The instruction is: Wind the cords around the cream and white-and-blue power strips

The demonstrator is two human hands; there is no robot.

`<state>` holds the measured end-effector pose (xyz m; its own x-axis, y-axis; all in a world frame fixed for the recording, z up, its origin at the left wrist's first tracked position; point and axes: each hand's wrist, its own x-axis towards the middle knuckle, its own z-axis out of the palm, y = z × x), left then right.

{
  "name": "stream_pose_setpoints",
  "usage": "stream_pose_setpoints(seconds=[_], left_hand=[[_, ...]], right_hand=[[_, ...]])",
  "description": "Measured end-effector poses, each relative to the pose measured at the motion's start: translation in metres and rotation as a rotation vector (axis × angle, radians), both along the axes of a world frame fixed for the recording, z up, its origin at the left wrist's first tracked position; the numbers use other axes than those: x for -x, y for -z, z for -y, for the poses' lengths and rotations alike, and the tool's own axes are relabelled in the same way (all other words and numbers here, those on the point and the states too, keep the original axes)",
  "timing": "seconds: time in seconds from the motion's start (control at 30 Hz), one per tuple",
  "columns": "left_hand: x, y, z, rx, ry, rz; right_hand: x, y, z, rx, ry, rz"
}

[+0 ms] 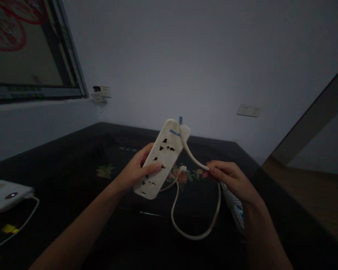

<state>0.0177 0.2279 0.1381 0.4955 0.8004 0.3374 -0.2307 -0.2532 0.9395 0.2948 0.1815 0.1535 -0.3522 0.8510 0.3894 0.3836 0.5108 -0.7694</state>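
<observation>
My left hand [141, 167] grips a white power strip [165, 150] by its lower left side, thumb pressed on its socket face. The strip is tilted, with blue PHILIPS lettering at its upper end. My right hand [228, 176] pinches the white cord [195, 159] to the right of the strip. Between that hand and the strip's top the cord runs across the lettering, and a small blue piece [180, 120] shows at the top edge. Below, the cord hangs in a loop. Its far end passes behind the strip, near a white plug-like piece [183, 169].
A dark glossy table [124, 221] with a flower print lies beneath. On the left sits a white device [8, 195] with a thin cable and yellow tag. A long white-and-blue item [235, 210] lies partly behind my right wrist. Wall sockets [248, 110] are at the back.
</observation>
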Motion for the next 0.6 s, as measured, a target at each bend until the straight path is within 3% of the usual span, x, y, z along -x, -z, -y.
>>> stream_pose_setpoints(seconds=[0.17, 0.27, 0.4, 0.5, 0.6], left_hand=[[-0.009, 0.005, 0.001, -0.122, -0.059, -0.164], [-0.018, 0.010, 0.004, -0.251, -0.069, -0.250], [-0.029, 0.014, 0.012, -0.357, -0.102, -0.295], [-0.032, 0.015, 0.017, -0.375, -0.085, -0.356], [-0.031, 0.014, 0.021, -0.394, -0.092, -0.411]], right_hand=[[0.018, -0.008, 0.015, 0.046, -0.062, -0.003], [0.037, -0.014, 0.026, 0.015, 0.069, -0.051], [0.054, -0.017, 0.034, -0.115, 0.362, -0.098], [0.055, -0.016, 0.033, -0.234, 0.511, -0.014], [0.052, -0.012, 0.031, -0.351, 0.560, 0.125]])
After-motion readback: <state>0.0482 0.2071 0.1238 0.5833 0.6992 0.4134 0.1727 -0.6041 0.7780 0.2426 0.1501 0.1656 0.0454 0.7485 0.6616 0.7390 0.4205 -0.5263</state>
